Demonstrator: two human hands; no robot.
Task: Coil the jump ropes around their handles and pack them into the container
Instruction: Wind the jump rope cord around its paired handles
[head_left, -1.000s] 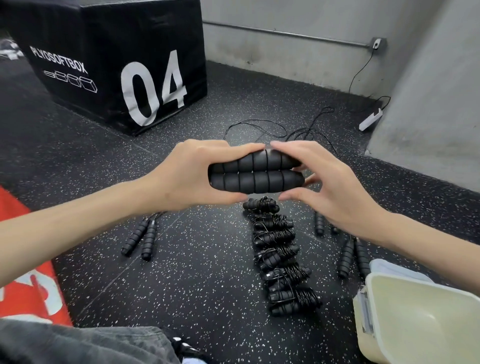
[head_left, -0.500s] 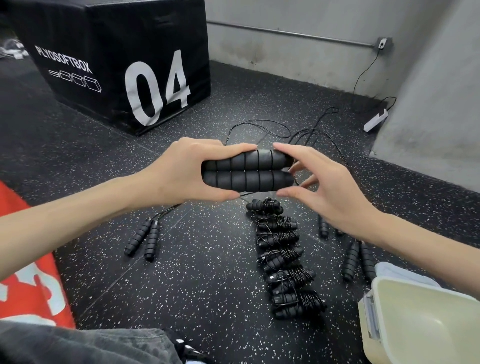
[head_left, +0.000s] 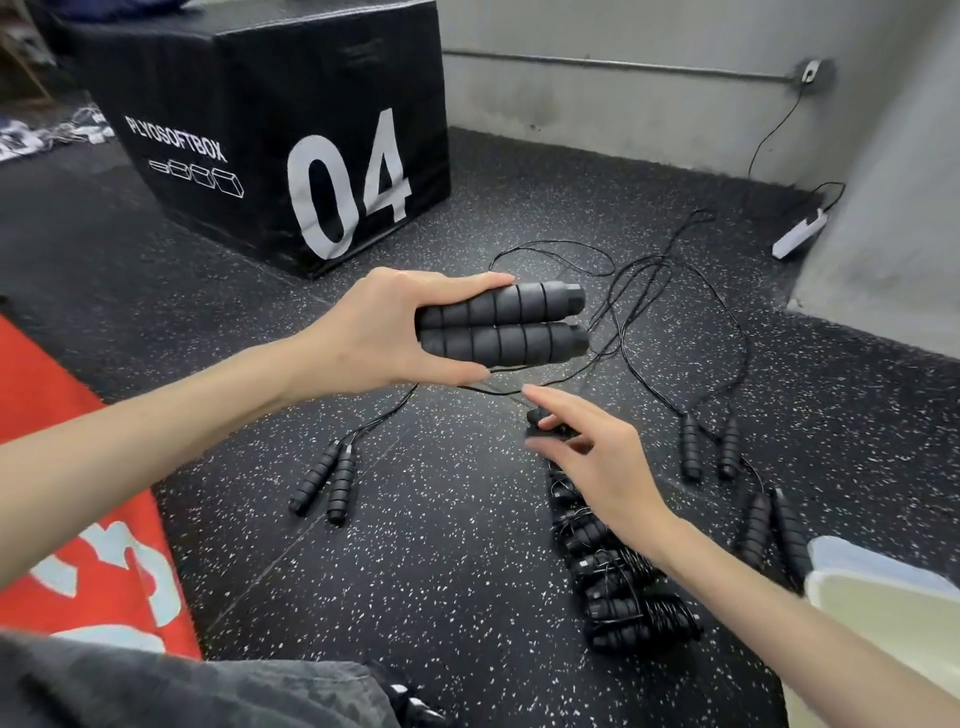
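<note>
Bare floor (head_left: 441, 561) left, coiled ropes (head_left: 623, 587) blocking right

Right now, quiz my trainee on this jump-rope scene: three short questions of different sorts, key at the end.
1. True or false: both hands grip the pair of handles.
2. Multiple choice: the coiled ropes lie (A) in the container, (B) in a row on the floor, (C) on the plyo box.
3. Fill in: the number printed on the plyo box is ___.

Key:
1. False: only the left hand grips them; the right hand is open below, holding nothing.
2. B, beside the cream container.
3. 04.
</note>
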